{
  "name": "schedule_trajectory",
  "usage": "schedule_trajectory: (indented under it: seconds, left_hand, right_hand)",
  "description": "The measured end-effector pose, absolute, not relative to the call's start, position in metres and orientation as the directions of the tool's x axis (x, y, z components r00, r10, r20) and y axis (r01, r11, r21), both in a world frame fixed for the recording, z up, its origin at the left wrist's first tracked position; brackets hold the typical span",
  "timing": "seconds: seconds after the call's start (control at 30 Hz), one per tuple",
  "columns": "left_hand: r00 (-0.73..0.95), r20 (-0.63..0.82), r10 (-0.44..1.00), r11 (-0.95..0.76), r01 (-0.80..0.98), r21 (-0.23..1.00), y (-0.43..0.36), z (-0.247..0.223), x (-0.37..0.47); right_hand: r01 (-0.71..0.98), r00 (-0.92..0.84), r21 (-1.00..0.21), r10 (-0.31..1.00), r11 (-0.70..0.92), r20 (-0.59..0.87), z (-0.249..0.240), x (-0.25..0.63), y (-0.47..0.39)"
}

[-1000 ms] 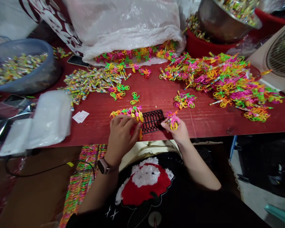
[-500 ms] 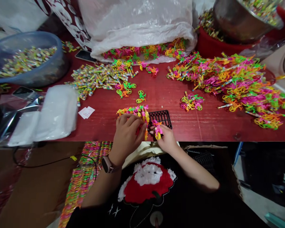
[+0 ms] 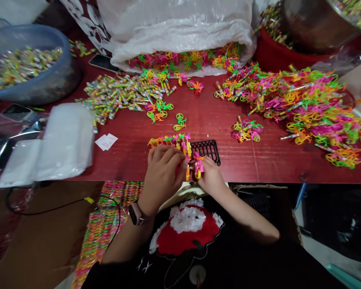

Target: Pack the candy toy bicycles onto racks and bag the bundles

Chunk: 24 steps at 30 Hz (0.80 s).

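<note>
A black slotted rack [image 3: 209, 150] lies near the table's front edge, its left part filled with upright toy bicycles [image 3: 172, 139] in pink, yellow, orange and green. Over these toys my left hand [image 3: 164, 170] is curled, its fingers bent and wrapped at their left and front side. My right hand [image 3: 211, 175] pinches a pink and yellow toy bicycle [image 3: 198, 167] just in front of the rack. Loose toy bicycles [image 3: 180, 121] lie a little behind the rack. The fingertips of my left hand are partly hidden.
Candy tubes [image 3: 114, 96] are heaped at the back left, beside a blue basin [image 3: 33, 86]. Many toy bicycles [image 3: 313, 104] cover the right side. Plastic bags [image 3: 66, 140] and paper slips [image 3: 106, 141] lie left; a white sack [image 3: 180, 40] stands behind.
The view has shifted slightly. My right hand has moved the toy bicycle slightly left, closer to my left hand, which remains over the filled part of the rack.
</note>
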<state>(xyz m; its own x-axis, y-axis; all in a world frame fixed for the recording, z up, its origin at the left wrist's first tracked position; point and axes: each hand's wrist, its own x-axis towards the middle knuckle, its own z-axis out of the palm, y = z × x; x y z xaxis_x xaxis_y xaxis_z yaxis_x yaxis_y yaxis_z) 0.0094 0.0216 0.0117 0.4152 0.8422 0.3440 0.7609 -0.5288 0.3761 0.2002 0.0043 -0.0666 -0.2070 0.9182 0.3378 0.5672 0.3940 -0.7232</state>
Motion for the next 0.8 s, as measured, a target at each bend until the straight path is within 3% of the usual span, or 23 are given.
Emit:
schedule_trajectory:
  seconds: [0.5,0.8]
  left_hand:
    - [0.417,0.36,0.835,-0.539,0.751,0.38,0.022,0.012,0.01]
    - [0.421,0.391,0.819,-0.555,0.755,0.349,0.02,0.011,0.01]
  right_hand:
    - [0.719,-0.34,-0.564,0.913,0.406,0.225,-0.058,0.196,0.009]
    - [0.613,-0.28,-0.685,0.919,0.394,0.279,-0.068,0.196,0.003]
